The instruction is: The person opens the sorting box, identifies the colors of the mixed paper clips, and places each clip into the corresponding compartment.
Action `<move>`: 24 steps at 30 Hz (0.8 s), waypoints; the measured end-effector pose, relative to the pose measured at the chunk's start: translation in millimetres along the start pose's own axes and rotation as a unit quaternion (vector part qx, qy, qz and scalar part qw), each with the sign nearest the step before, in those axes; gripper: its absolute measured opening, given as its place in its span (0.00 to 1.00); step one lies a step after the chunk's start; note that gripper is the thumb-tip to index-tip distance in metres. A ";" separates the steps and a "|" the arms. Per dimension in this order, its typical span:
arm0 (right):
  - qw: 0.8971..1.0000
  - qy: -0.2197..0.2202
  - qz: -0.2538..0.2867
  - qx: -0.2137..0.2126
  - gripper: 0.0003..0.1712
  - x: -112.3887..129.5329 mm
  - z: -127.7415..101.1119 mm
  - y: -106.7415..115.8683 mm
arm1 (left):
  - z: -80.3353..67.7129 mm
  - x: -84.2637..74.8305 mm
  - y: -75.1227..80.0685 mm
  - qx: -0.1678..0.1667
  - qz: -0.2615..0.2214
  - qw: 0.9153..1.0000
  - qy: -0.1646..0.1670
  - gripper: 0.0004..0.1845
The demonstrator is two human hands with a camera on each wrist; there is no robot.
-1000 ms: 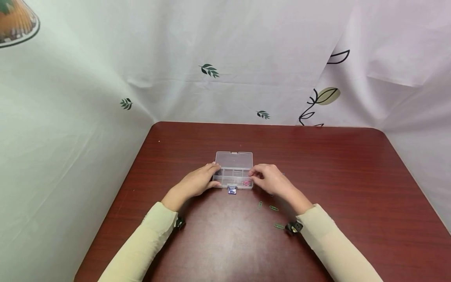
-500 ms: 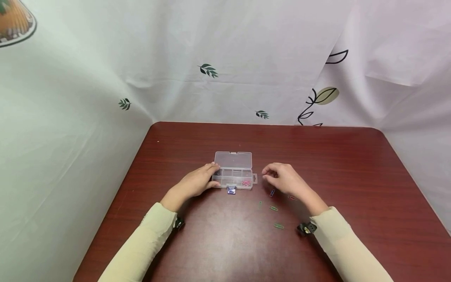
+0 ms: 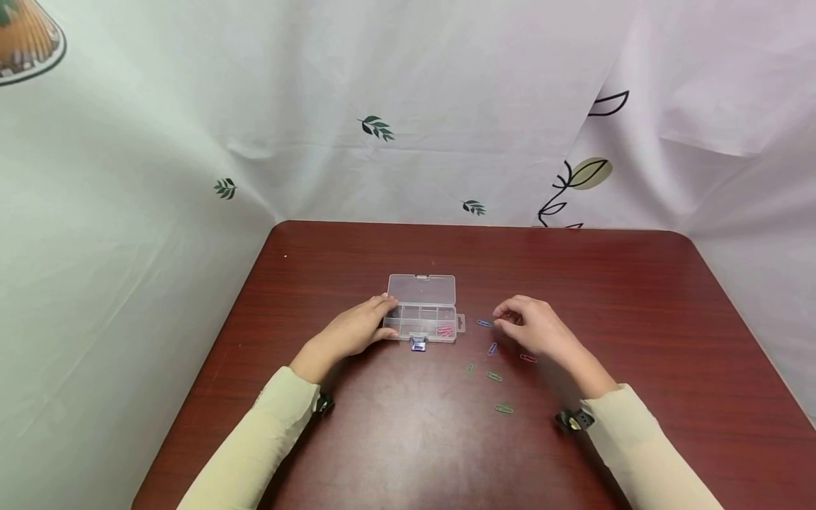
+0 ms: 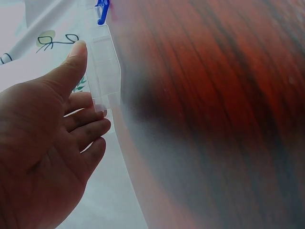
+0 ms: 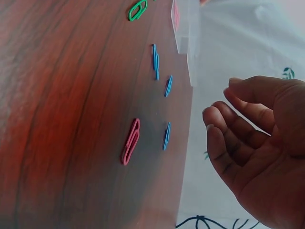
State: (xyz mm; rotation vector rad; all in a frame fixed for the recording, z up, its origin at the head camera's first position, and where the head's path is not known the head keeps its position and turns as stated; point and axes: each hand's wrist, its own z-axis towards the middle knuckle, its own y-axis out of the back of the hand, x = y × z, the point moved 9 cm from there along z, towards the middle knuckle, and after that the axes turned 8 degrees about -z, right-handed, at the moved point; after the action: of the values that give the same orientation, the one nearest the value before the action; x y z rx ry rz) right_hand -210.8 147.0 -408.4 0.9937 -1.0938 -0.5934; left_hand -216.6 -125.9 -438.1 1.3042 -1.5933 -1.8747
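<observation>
**A:** Anything readable on the kit?

**B:** I'm seeing no print or label that I can make out on the clear plastic compartment box (image 3: 422, 312). It's sitting mid-worktop with its lid lying open at the back and a small blue latch (image 3: 418, 343) at the front edge.

**A:** What's your left hand doing?

**B:** My left hand (image 3: 354, 331) is lying palm-down against the box's left end. From the wrist camera I'm seeing the thumb stretched straight along the plastic edge and the fingers (image 4: 88, 126) only gently bent beside it, so that grip is relaxed, touching the box without clamping it.

**A:** And the right?

**B:** My right hand (image 3: 538, 330) is hovering just right of the box, over the dark red wooden worktop (image 3: 637, 304). Its fingers (image 5: 228, 138) are loosely curled with a gap to the thumb, and I'm seeing nothing between them. The fingertips are nearest a blue paperclip (image 3: 484, 324), though I can't tell whether they're touching it.

**A:** Other clips?

**B:** I'm looking at another blue one (image 3: 492, 348), a pink one (image 3: 528, 358) and three green ones (image 3: 494, 376) scattered in front, and pink clips (image 3: 445, 331) lying in the box's front right compartment.
</observation>
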 end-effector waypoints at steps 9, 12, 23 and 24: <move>1.000 -0.015 0.005 -0.008 0.03 -12.6 -14.4 3.1 | 1.3 2.7 -2.4 0.003 -0.002 1.000 0.007 0.33; 1.000 -0.016 0.003 -0.008 0.04 -17.0 -20.3 3.2 | 1.3 2.9 -2.6 0.004 -0.002 1.000 0.009 0.33; 1.000 -0.019 -0.011 0.021 0.08 -27.4 -44.0 0.5 | 0.9 2.1 -1.9 0.002 0.003 1.000 0.006 0.33; 0.999 -0.021 -0.011 0.024 0.08 -28.7 -46.2 0.0 | 1.0 2.3 -2.0 0.002 0.003 1.000 0.006 0.33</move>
State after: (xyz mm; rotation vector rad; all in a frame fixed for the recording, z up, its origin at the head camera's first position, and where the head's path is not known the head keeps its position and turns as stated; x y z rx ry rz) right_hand -178.9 187.0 -426.9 1.0398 -1.1391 -0.6116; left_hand -218.0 -126.4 -440.9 1.3098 -1.5943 -1.8566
